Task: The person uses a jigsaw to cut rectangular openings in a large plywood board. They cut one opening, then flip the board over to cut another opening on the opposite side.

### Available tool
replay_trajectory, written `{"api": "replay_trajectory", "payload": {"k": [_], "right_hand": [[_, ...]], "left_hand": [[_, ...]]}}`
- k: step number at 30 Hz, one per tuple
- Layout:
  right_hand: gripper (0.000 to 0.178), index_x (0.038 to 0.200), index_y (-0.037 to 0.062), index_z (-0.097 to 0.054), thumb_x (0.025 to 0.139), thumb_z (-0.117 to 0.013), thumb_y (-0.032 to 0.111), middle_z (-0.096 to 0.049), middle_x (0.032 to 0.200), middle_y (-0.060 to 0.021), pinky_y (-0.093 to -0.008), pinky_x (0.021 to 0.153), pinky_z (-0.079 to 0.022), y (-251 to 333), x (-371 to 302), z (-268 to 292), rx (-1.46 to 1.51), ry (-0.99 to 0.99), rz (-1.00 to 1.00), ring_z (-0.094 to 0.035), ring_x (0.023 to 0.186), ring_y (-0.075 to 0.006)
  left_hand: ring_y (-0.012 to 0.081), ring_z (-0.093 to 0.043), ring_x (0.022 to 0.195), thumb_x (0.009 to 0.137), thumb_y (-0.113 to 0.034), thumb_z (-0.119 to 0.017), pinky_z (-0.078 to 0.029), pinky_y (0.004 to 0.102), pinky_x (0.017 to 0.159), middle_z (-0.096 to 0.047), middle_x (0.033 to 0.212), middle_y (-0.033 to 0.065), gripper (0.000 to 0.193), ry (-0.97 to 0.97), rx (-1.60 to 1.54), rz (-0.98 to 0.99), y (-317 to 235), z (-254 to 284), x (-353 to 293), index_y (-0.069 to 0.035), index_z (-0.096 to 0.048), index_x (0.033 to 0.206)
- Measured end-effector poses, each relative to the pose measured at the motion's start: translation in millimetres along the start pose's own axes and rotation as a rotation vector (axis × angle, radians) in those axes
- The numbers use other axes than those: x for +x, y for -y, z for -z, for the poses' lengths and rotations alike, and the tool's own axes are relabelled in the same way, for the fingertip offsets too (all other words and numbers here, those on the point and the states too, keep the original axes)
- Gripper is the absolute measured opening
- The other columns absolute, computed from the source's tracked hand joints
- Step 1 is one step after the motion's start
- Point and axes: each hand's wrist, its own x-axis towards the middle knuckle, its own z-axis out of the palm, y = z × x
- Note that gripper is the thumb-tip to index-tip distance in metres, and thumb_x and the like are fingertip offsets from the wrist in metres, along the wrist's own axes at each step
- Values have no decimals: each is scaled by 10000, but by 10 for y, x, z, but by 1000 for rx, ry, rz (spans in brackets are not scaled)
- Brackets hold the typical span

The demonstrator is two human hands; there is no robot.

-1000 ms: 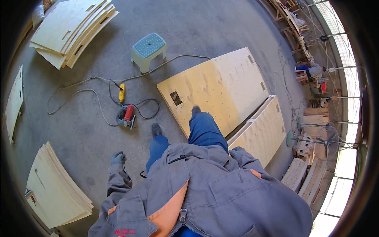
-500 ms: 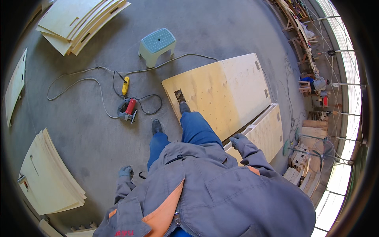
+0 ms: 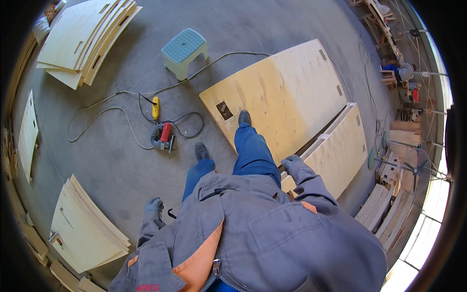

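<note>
My gloved left hand (image 3: 154, 204) hangs at my side above the grey floor, its fingers loosely apart and nothing visible in them. A black hooked strap end (image 3: 171, 213) shows beside it. My gloved right hand (image 3: 292, 163) hangs with fingers loose over the edge of a large plywood panel (image 3: 287, 92), apparently empty; whether it touches the wood I cannot tell. My right shoe (image 3: 244, 118) appears over the panel, near its rectangular cutout (image 3: 224, 110). A narrower plywood piece (image 3: 335, 151) lies alongside. My left shoe (image 3: 201, 151) is on the floor.
A red-and-grey jigsaw (image 3: 163, 136) lies on the floor with a yellow power socket (image 3: 155, 108) and looping cable. Beyond is a step stool (image 3: 185, 46). Plywood stacks (image 3: 80, 34) (image 3: 85, 226) lie at left. A fan (image 3: 413, 168) and a seated person (image 3: 405, 72) are at right.
I have stepped forward: my right shoe has moved past the cutout, to its right. The floor items have shifted in view. Both hands still hang at my sides.
</note>
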Motion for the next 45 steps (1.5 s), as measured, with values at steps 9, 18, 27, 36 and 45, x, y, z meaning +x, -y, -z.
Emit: {"api": "replay_trajectory", "payload": {"k": [9,18,27,36,45], "right_hand": [[455,1166,-66,-608,904,-697,295,-680,854,-154,-360,589,-543,-341,-376,-58,28,3,-159,-653,680,-219],[513,1152,-56,-636,847,-759,339,-714,880,-180,-378,617,-551,-202,-781,-304,-29,-15,-96,-678,704,-246],[454,1176,-61,-618,889,-709,280,-698,946,-182,-363,622,-564,74,-507,-347,-18,13,-50,-688,759,-234],[447,1126,-88,-655,883,-693,286,-705,828,-170,-355,591,-545,-351,-30,-612,-97,56,47,-667,676,-231],[370,1017,-19,-722,886,-702,327,-717,816,-143,-368,609,-535,-405,238,-573,-49,191,-58,-676,683,-225]], "left_hand": [[165,-611,611,879,-172,-657,-451,293,526,-676,844,78,332,26,-53,-143,-963,-572,132,-18,-641,1172],[177,-592,565,818,-122,-613,-447,326,497,-641,700,88,118,107,169,75,-6,108,-46,-25,-680,825],[178,-567,511,800,-142,-567,-447,341,475,-593,631,72,149,27,32,29,255,-168,-91,-47,-635,708],[181,-600,548,836,-106,-586,-464,312,472,-640,730,74,188,21,-51,-4,-510,-78,172,-28,-670,985],[204,-615,615,809,-25,-596,-501,350,523,-652,735,102,243,-5,31,62,-1340,-466,-231,28,-675,1033]]}}
